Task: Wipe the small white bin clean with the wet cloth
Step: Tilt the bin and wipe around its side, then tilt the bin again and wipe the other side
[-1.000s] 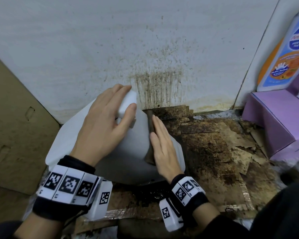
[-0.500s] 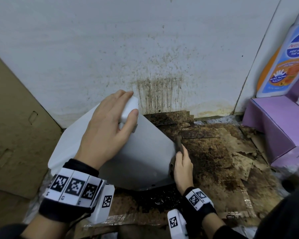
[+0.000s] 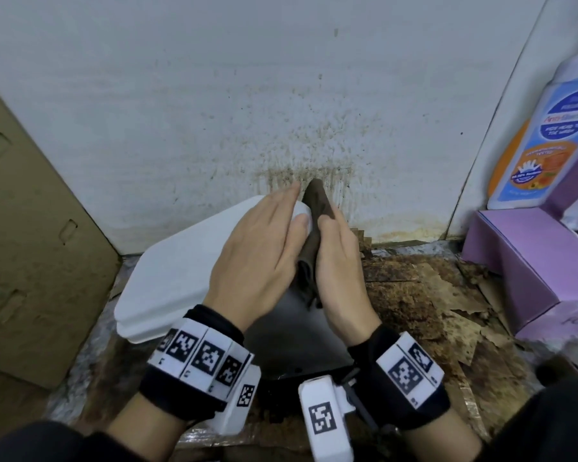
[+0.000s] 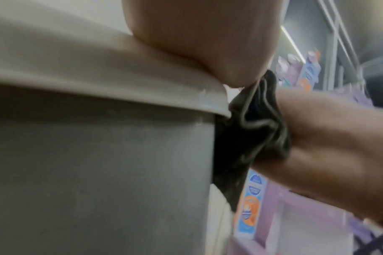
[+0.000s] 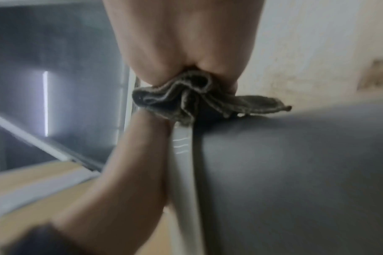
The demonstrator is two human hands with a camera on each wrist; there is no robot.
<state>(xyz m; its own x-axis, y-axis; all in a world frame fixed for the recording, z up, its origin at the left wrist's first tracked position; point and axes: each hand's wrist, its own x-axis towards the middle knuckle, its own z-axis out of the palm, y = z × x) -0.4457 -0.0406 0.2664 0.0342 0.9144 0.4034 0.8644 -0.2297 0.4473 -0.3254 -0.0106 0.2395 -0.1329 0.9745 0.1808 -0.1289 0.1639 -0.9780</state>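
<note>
Fingers [image 3: 274,211] of the left hand [image 3: 257,258] lie straight and together on the lid [image 3: 181,271] of the small white bin [image 3: 291,331]. It sits tilted on the floor [image 3: 414,295], its long axis rising from the base near the person toward the stained wall [image 3: 214,95]. The right hand [image 3: 341,268] pinches the bunched wet cloth [image 3: 317,208] against the bin's right side, its fingertips hidden.

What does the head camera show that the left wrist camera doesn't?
Only the head view shows the stained wall, the cardboard at the left and the dirty floor covering. Only the left wrist view shows the lid's lip overhanging the grey side of the bin, with the folds of the cloth bunched against that edge. Both show the bin, the left hand on its lid, the right hand holding the dark cloth, the bottle and the purple box.
</note>
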